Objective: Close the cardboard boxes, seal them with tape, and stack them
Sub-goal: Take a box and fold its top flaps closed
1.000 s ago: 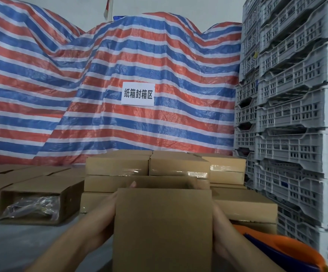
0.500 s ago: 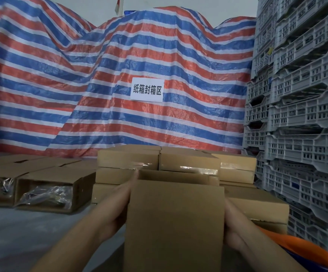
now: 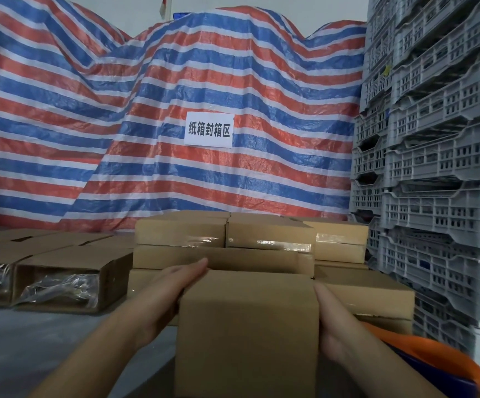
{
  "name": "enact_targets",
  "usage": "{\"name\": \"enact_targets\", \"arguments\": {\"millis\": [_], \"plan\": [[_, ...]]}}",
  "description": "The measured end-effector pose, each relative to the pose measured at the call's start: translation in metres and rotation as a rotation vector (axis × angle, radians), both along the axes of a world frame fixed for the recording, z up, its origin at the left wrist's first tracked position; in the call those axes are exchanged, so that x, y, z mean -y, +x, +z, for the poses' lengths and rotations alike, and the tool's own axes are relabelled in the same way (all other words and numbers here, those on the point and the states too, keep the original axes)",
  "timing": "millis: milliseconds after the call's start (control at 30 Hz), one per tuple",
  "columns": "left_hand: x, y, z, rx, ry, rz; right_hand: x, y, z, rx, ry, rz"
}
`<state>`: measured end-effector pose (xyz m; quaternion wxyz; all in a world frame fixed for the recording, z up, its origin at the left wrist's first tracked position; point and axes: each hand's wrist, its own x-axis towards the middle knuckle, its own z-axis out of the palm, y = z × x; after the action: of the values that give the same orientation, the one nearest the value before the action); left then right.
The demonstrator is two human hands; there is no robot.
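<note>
A cardboard box was held in front of the person, between both hands, just before a stack of taped boxes. The left hand was laid flat against the box's left side, its fingers straight and together, their tips reaching the far top corner. The right hand was pressed against the right side; its fingers were hidden behind the box, so their state could not be told. Two open boxes with plastic-wrapped contents were seen on the floor at the left. Grey crates were stacked at the right, and a striped tarp bearing a white sign hung behind.
</note>
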<state>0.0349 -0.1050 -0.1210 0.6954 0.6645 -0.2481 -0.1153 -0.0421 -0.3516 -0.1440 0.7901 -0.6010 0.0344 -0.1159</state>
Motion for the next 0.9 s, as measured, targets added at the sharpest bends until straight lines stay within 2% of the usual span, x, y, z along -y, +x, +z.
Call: {"name": "enact_targets", "arguments": {"millis": [133, 300, 467, 600, 767, 900], "plan": [[0.003, 0.001, -0.001, 0.02, 0.039, 0.024, 0.0, 0.0, -0.001, 0.003, 0.034, -0.017], [0.004, 0.002, -0.002, -0.053, -0.02, 0.039, 0.005, -0.001, -0.003, -0.005, 0.079, -0.064], [0.004, 0.005, -0.003, -0.069, -0.061, 0.034, 0.01, -0.004, 0.01, 0.065, -0.053, -0.015], [0.006, 0.007, -0.005, -0.074, -0.123, 0.049, 0.012, -0.008, 0.016, 0.018, -0.122, 0.093], [0.004, 0.005, -0.003, 0.0, -0.191, -0.041, 0.015, -0.009, 0.019, 0.007, -0.112, 0.171], [0.001, -0.001, 0.0, 0.1, -0.128, 0.027, 0.013, -0.011, 0.019, 0.005, -0.126, 0.189]]}}
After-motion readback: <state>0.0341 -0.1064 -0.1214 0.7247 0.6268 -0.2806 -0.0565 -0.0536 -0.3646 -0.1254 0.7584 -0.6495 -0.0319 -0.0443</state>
